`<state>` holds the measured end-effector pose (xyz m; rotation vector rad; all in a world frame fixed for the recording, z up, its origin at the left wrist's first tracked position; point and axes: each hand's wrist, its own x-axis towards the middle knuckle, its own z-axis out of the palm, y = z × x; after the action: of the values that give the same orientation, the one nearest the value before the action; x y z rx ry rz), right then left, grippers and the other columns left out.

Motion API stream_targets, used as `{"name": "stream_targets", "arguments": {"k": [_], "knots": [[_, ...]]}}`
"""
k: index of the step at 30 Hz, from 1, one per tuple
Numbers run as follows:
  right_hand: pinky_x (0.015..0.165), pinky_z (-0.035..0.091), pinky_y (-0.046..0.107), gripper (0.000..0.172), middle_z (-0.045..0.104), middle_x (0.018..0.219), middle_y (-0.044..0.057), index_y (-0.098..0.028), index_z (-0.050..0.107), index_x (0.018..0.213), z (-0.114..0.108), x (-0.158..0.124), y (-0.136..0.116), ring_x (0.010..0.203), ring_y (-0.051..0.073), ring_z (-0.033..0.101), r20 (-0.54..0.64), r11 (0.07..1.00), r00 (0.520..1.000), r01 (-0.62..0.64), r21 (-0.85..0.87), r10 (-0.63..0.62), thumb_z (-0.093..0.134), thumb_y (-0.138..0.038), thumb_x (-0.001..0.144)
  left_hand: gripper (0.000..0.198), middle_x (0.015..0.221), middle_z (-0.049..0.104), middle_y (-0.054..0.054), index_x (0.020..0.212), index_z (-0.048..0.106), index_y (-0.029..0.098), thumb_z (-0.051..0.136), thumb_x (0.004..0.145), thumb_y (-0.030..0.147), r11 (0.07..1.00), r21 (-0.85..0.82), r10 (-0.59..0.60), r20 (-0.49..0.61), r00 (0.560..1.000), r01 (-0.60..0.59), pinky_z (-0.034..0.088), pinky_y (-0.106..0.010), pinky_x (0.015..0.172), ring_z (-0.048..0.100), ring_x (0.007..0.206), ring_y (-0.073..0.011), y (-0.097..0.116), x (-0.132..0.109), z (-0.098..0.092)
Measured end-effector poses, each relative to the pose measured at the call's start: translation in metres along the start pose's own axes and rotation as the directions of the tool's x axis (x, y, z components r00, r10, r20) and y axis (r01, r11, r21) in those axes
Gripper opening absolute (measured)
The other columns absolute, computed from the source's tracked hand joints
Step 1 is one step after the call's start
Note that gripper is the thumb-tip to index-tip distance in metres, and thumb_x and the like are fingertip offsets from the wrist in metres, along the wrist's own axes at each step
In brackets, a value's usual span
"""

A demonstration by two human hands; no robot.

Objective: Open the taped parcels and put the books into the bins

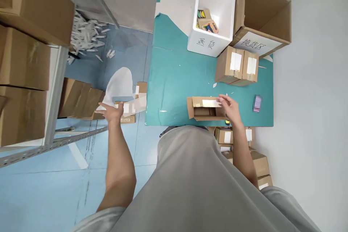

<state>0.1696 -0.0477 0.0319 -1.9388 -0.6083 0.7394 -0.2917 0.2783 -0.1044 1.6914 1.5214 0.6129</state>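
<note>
Out over the floor left of the table, my left hand (110,112) has its fingers spread. A thin white sheet (119,83) is in the air just beyond these fingers, and I see no grip on it. On the table's front edge lies a small open cardboard box (209,118) with a white label on its raised flap. My right hand (230,108) is at the right end of this box, its fingertips closed on the flap beside the label. The inside of the box is partly in shadow.
On the green table (179,76) stand a white foam bin (206,45) with small packs inside, a large open carton (262,40) and two taped boxes (236,66). A blurred phone-sized object (257,103) lies right. Shelved cartons (24,58) rise at left.
</note>
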Motion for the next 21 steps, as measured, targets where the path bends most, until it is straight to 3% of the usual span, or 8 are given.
{"name": "stream_targets", "arguments": {"k": [3,5,7,8,10,12,15,21], "knots": [[0.115,0.062,0.057,0.054,0.084,0.132,0.021,-0.016,0.079,0.129,-0.047,0.004,0.055,0.124,0.033,0.080,-0.262,0.988,0.962,-0.103,-0.111,0.071,0.072,-0.057,0.095,0.097,0.184,0.014,-0.042,0.162,0.032,-0.002,0.079,0.094,0.048,0.983,0.013,-0.182,-0.078,0.980,0.183,-0.001,-0.082,0.137,0.004,0.177,-0.0552,0.019,-0.022,0.044],[0.113,0.062,0.058,0.048,0.085,0.122,0.022,-0.013,0.079,0.121,-0.062,0.003,0.089,0.120,0.034,0.081,-0.304,0.955,0.932,-0.254,-0.154,0.199,0.071,-0.051,0.092,0.075,0.172,0.047,-0.037,0.151,0.052,0.003,0.079,0.091,0.038,0.988,-0.004,-0.151,0.099,0.984,0.152,0.021,-0.074,0.140,0.038,0.169,-0.0490,0.036,-0.045,0.087],[0.109,0.064,0.058,0.040,0.087,0.112,0.021,-0.013,0.079,0.113,-0.062,-0.001,0.115,0.114,0.035,0.082,-0.234,0.927,0.924,-0.342,-0.153,0.302,0.074,-0.042,0.086,0.058,0.145,0.075,-0.026,0.132,0.068,0.013,0.086,0.081,0.034,0.992,-0.041,-0.100,0.323,0.941,0.119,0.051,-0.062,0.127,0.071,0.141,-0.0431,0.055,-0.072,0.134],[0.108,0.065,0.057,0.038,0.087,0.110,0.019,-0.013,0.079,0.111,-0.058,-0.004,0.125,0.112,0.035,0.082,-0.183,0.924,0.927,-0.354,-0.142,0.327,0.077,-0.038,0.083,0.057,0.137,0.080,-0.022,0.126,0.073,0.016,0.090,0.074,0.032,0.992,-0.068,-0.066,0.453,0.889,0.108,0.059,-0.057,0.119,0.077,0.131,-0.0409,0.065,-0.086,0.156],[0.106,0.066,0.055,0.039,0.088,0.114,0.016,-0.015,0.080,0.111,-0.045,-0.010,0.140,0.113,0.034,0.082,-0.103,0.936,0.940,-0.335,-0.112,0.324,0.080,-0.033,0.077,0.064,0.144,0.078,-0.021,0.126,0.075,0.018,0.092,0.065,0.030,0.989,-0.116,0.015,0.700,0.714,0.093,0.059,-0.055,0.120,0.075,0.137,-0.0418,0.084,-0.112,0.195],[0.109,0.065,0.054,0.041,0.087,0.124,0.014,-0.018,0.081,0.114,-0.034,-0.014,0.149,0.121,0.034,0.081,-0.042,0.949,0.952,-0.306,-0.082,0.303,0.081,-0.033,0.076,0.058,0.138,0.081,-0.018,0.118,0.078,0.020,0.093,0.064,0.034,0.984,-0.161,0.078,0.757,0.649,0.070,0.058,-0.057,0.121,0.074,0.136,-0.0431,0.099,-0.130,0.220],[0.114,0.062,0.056,0.041,0.086,0.128,0.015,-0.019,0.081,0.114,-0.030,-0.013,0.154,0.129,0.036,0.077,0.003,0.960,0.961,-0.277,-0.043,0.277,0.083,-0.041,0.080,0.045,0.130,0.083,-0.017,0.111,0.079,0.020,0.087,0.075,0.046,0.984,-0.172,0.093,0.731,0.676,0.051,0.057,-0.057,0.122,0.075,0.134,-0.0421,0.111,-0.140,0.232],[0.119,0.061,0.052,0.054,0.083,0.137,0.016,-0.019,0.078,0.131,-0.027,0.018,0.146,0.137,0.033,0.075,0.025,0.975,0.978,-0.208,0.073,0.207,0.076,-0.058,0.094,0.060,0.140,0.079,-0.021,0.134,0.072,0.014,0.080,0.088,0.052,0.944,-0.305,0.073,0.565,0.822,0.126,0.061,-0.051,0.118,0.078,0.130,-0.0360,0.134,-0.116,0.224]]}}
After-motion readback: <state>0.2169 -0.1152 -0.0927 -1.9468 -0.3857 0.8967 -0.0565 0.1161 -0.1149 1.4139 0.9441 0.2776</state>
